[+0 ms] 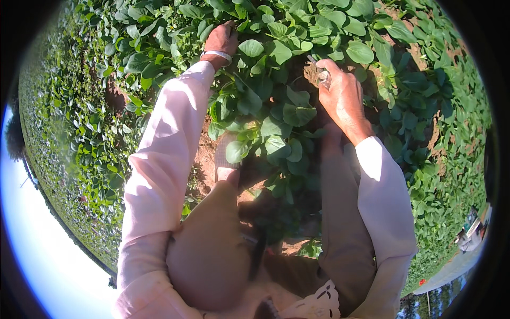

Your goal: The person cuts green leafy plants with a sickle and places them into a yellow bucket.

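Note:
My left hand (220,43), with a white band (218,55) at the wrist, reaches in among the leafy green plants (252,49) at the far side. Leaves hide most of its fingers, so its grip does not show. Nearer the right, my right hand (342,95) is closed round a small hand tool (324,79). A rounded, greyish end and a thin metal-looking part stick out past the thumb; the tool's kind is unclear. Bare brown soil (304,74) lies just left of this hand. Between my arms stands a clump of broad-leaved plants (276,125).
Dense low greens spread on both sides. My bent knees (212,244) and one shoe (227,154) are close to the central plants. At the far right edge, some pale items (470,236) lie beside a grey strip of ground (451,270).

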`<state>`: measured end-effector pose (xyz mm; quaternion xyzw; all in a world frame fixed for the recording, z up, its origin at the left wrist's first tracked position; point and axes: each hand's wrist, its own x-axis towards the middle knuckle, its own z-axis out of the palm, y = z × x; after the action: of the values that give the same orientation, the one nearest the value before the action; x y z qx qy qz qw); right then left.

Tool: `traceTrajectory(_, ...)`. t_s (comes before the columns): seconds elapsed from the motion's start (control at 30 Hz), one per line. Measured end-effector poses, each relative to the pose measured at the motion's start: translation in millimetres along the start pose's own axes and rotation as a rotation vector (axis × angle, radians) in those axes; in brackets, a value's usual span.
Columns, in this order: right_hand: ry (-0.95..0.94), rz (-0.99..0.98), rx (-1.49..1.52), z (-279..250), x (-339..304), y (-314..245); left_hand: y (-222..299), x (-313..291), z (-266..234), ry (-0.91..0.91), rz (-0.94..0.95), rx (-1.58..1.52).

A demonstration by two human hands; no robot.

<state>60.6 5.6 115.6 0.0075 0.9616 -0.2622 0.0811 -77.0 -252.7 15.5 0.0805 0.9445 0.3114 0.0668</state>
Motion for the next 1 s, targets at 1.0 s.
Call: traceTrajectory(1.0,-0.037,0.055,0.150,-1.7,-1.1,-1.9,49.9,33.1,40.7,-0.466,0.165,0.933)
